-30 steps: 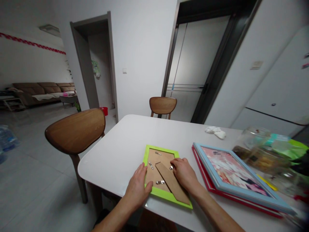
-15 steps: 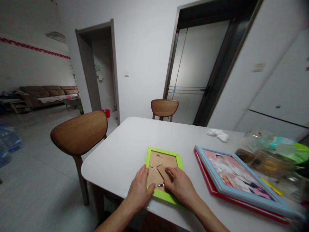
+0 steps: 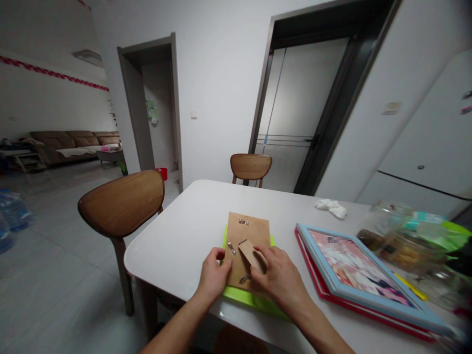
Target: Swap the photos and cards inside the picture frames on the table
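Observation:
A brown picture-frame backing board (image 3: 254, 228) with small metal hangers and a fold-out stand flap (image 3: 250, 253) is raised a little above a lime-green picture frame (image 3: 254, 301). The frame lies on the white table, mostly covered by the board. My left hand (image 3: 214, 275) pinches the board's left edge between thumb and fingers. On the other side, my right hand (image 3: 276, 270) is closed on the stand flap, which tilts up from the board. Whether anything lies inside the green frame is hidden.
To the right, a light-blue picture frame (image 3: 332, 275) with a pink picture rests on a red frame (image 3: 313, 275). Glass jars (image 3: 409, 246) and a green bag (image 3: 457, 236) crowd the right side. A crumpled white tissue (image 3: 331, 207) lies farther back. Wooden chairs (image 3: 121, 201) stand around the table (image 3: 177, 221).
The backing board has come up out of the green frame and moved away from me. My left hand has gone from resting on the frame's edge to pinching the board.

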A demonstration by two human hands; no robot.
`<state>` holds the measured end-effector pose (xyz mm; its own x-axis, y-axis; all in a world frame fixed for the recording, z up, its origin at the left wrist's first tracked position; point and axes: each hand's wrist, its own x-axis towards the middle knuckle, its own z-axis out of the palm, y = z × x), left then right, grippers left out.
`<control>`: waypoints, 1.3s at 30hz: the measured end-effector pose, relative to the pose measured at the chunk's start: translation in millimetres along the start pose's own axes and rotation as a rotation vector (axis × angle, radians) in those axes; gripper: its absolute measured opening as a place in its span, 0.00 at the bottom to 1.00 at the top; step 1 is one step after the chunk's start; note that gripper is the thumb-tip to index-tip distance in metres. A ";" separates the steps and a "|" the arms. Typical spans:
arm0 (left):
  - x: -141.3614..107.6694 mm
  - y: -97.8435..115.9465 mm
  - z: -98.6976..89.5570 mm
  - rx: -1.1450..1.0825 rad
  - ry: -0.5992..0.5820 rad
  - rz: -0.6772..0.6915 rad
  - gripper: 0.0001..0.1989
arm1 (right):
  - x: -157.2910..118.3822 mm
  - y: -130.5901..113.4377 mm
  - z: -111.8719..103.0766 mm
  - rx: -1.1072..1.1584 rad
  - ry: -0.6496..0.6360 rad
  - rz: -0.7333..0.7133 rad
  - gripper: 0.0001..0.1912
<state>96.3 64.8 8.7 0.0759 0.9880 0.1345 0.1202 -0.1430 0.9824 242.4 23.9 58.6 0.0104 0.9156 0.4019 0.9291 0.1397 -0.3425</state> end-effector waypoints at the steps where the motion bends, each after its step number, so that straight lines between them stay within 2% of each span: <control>1: 2.3 0.8 -0.5 -0.032 0.006 -0.015 0.07 | 0.0 -2.8 -1.6 0.037 -0.002 -0.016 0.18; 5: 10.8 3.1 -17.8 -0.148 0.050 -0.078 0.12 | -0.4 2.6 -3.7 0.184 -0.024 -0.024 0.18; 9: 19.9 -1.7 -55.3 -0.146 0.113 -0.130 0.14 | -2.7 39.6 6.9 0.081 -0.024 0.161 0.21; 13: 29.3 -17.8 -87.8 -0.021 0.147 -0.171 0.11 | -6.5 69.9 21.2 -0.116 -0.128 0.287 0.25; 17: 38.0 -31.3 -107.1 0.151 0.166 -0.185 0.08 | -5.8 75.4 26.0 -0.172 -0.195 0.312 0.26; 21: 41.7 -29.9 -120.8 0.342 0.166 -0.152 0.04 | -1.7 79.9 23.8 -0.135 -0.159 0.353 0.27; 23: 39.7 -23.5 -121.4 0.431 0.191 -0.100 0.09 | -1.3 81.0 19.7 0.037 -0.148 0.446 0.28; 26: 28.7 -7.4 -102.1 0.504 0.202 0.011 0.17 | -3.0 72.1 8.4 0.601 -0.184 0.622 0.32; 28: 15.1 7.0 -73.8 0.509 0.144 0.089 0.18 | -3.8 59.2 -0.7 0.948 -0.169 0.676 0.34; 29: 7.0 14.8 -56.5 0.501 0.090 0.134 0.20 | -3.8 51.8 -4.9 1.053 -0.150 0.680 0.35; 32: -17.9 37.1 -3.9 0.435 -0.138 0.344 0.28 | -2.9 32.3 -13.2 1.151 -0.095 0.647 0.39; 34: -29.5 48.3 21.4 0.443 -0.224 0.463 0.29 | -2.9 25.1 -15.0 1.162 -0.079 0.607 0.41; 36: -34.3 55.9 33.3 0.476 -0.251 0.550 0.25 | -3.6 24.0 -15.0 1.170 -0.075 0.586 0.42; 39: -29.5 61.2 26.7 0.493 -0.175 0.591 0.23 | -5.2 33.3 -13.3 1.112 -0.070 0.580 0.43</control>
<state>127.9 25.3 61.4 0.4142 0.7221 0.5541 0.4327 -0.6918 0.5781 278.2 18.8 56.4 0.2616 0.9617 -0.0816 -0.0202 -0.0791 -0.9967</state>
